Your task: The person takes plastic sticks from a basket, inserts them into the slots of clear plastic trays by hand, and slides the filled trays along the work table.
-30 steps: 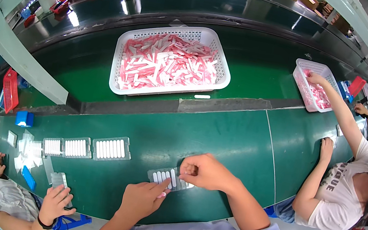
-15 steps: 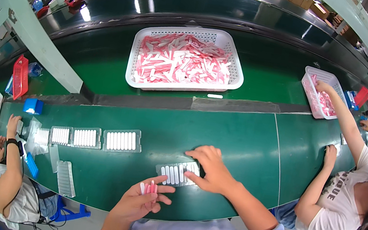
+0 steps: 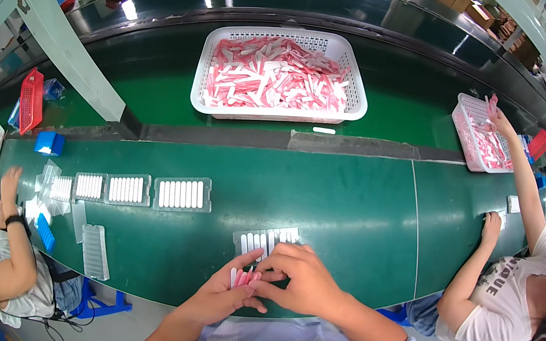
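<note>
From my end I had the left hand [image 3: 222,293] turned palm up at the near edge of the green table [image 3: 327,195], its thumb and fingers closed around a small bunch of pink-and-white sticks [image 3: 241,279], with the lower fingers stretched out to the right. The right hand [image 3: 294,276] came in from the right, thumb and fingertips bunched at the sticks; I couldn't tell whether they pinched one or only touched it.

Just beyond the hands lay a clear tray [image 3: 237,240] with white pieces side by side in it, its near right part hidden by the right hand. A white basket [image 3: 268,113], heaped with more such sticks, stood on the far side.

I judged the sticks light, stiff and probably smooth, apt to slide over one another in a bunch. Mid-length, by the long sides, looked the best hold, with a gentle squeeze. The tray seemed thin and likely to flex, so I favoured its rim.
</note>
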The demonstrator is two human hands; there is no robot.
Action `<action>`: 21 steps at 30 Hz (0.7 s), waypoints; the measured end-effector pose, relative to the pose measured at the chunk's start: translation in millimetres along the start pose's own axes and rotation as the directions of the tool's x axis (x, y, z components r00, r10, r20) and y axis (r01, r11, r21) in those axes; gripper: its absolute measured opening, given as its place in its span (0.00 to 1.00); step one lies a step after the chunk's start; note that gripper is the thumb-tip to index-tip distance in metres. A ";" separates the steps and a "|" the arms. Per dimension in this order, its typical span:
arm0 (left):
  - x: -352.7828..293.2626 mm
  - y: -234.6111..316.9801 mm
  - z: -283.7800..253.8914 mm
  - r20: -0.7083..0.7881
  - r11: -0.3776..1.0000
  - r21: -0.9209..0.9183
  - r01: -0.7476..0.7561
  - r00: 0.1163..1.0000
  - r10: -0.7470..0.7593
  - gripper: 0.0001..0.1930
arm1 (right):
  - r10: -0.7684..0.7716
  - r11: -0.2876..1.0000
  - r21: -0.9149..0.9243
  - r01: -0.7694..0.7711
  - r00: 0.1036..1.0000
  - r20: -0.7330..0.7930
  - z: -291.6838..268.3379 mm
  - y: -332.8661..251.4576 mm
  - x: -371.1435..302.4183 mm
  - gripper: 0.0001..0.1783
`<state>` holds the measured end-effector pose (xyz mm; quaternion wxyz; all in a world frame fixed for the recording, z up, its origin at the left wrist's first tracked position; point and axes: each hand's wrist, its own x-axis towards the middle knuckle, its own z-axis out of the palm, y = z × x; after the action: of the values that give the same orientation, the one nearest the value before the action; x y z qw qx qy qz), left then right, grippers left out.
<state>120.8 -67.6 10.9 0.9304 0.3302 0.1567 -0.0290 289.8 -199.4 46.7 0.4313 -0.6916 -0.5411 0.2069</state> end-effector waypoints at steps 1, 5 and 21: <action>-0.7 -0.7 -0.1 -0.021 0.998 0.056 0.000 1.000 0.001 0.36 | 0.000 1.000 -0.002 0.000 1.000 0.000 -0.7 2.4 0.2 0.10; -6.9 -0.2 -4.9 -0.008 0.997 -0.055 -0.049 0.999 0.048 0.33 | 0.136 0.933 0.322 -0.158 0.987 0.089 -2.2 19.9 -1.5 0.04; -7.8 10.7 -0.2 -0.276 0.984 0.174 0.042 0.961 0.008 0.15 | 0.386 0.758 0.633 -0.159 0.891 -0.239 -24.6 34.1 0.0 0.04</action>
<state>115.0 -59.5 19.6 0.8658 0.4117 0.2844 -0.0049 327.7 -210.1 32.0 0.6817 -0.6180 -0.2523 0.2995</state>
